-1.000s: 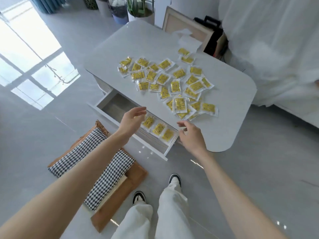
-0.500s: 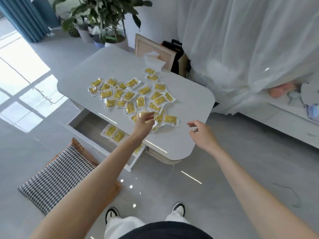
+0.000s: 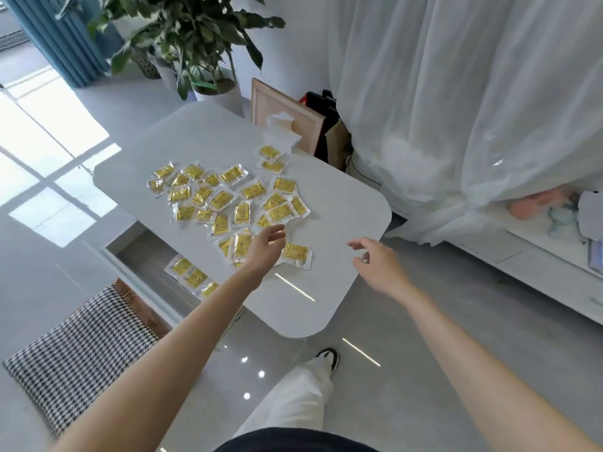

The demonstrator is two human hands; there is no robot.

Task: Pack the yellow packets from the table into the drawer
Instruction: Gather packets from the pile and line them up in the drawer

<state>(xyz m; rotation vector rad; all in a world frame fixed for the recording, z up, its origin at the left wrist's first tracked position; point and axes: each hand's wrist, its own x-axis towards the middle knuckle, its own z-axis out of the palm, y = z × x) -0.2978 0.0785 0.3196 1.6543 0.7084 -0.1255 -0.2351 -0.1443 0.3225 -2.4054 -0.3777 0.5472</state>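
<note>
Bright living room with a glossy grey floor, and we're standing at a low white table [image 3: 342, 223] with rounded corners. Behind it are a big leafy plant [image 3: 182, 34], a wooden frame [image 3: 287, 112] leaning against the wall, and a sheer white curtain [image 3: 456, 93] on the right. A houndstooth cushion [image 3: 75, 347] sits on the floor at our lower left.

Most of the yellow packets [image 3: 222, 200] lie scattered across the left and middle of the tabletop, some overlapping and a couple off by themselves near the far edge. The drawer [image 3: 140, 256] is pulled out from under the table's left side. Three packets [image 3: 192, 275] lie in a row at its near end, and the rest of the drawer floor shows bare grey.

Our left hand [image 3: 266, 246] is out over the nearest bunch of packets, fingers relaxed and a bit curved, thumb apart, gripping nothing that we can see. Whether the fingertips actually touch a packet, we can't tell. One packet [image 3: 295, 252] lies just to its right.

Our right hand [image 3: 375, 265] hangs above the table's near right edge, fingers loosely spread and empty, well apart from any packet. Below, one leg in white trousers [image 3: 293, 402] and a dark shoe [image 3: 328, 357] show.
</note>
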